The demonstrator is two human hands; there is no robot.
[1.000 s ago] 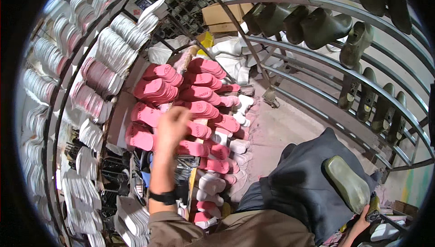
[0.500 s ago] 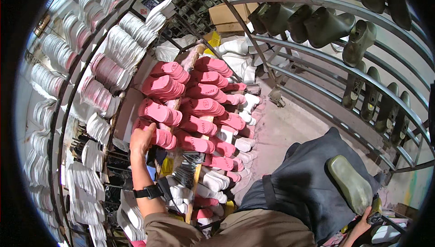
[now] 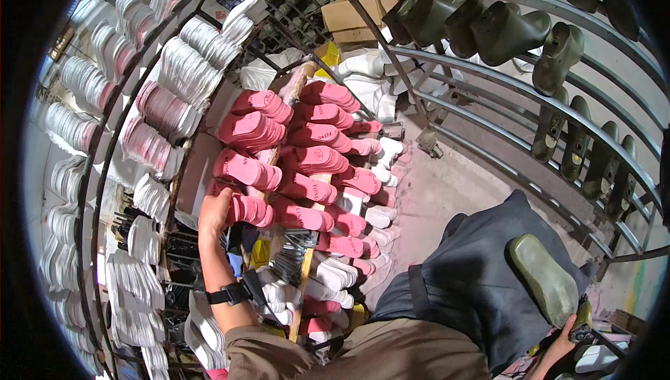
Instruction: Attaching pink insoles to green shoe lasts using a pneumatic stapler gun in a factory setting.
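Clearly, the biggest thing in my feed is the metal rack (image 3: pixel 455 64) curving along the right, with dark shoe lasts (image 3: pixel 509 31) on its bars. Opposite, white insoles (image 3: pixel 185 66) stand packed in rows along the left side. Between the two, I have stacks of pink insoles (image 3: pixel 317 160) lying in overlapping rows, with a wooden strip (image 3: pixel 301 296) beneath the nearer ones. Dark grey cloth (image 3: pixel 460 282) covers the wearer's legs, and on it lies an olive shoe last (image 3: pixel 544 279), sole facing up to me. The right hand (image 3: pixel 562 341) is at the near end of that last, seemingly steadying it; its grip is mostly hidden, so I cannot tell how firmly it closes. Over on the far side, the left hand (image 3: pixel 215 211) touches the outer end of the nearest pink stack (image 3: pixel 250 210) in the left-hand row. Its fingers are curled in there, but whether they pinch one insole, several or none, I cannot tell. I judge the step in hand to be getting hold of a pink insole while the last stays supported. As I read it, the next move calls for parting one layer cleanly, without dragging its neighbours askew.
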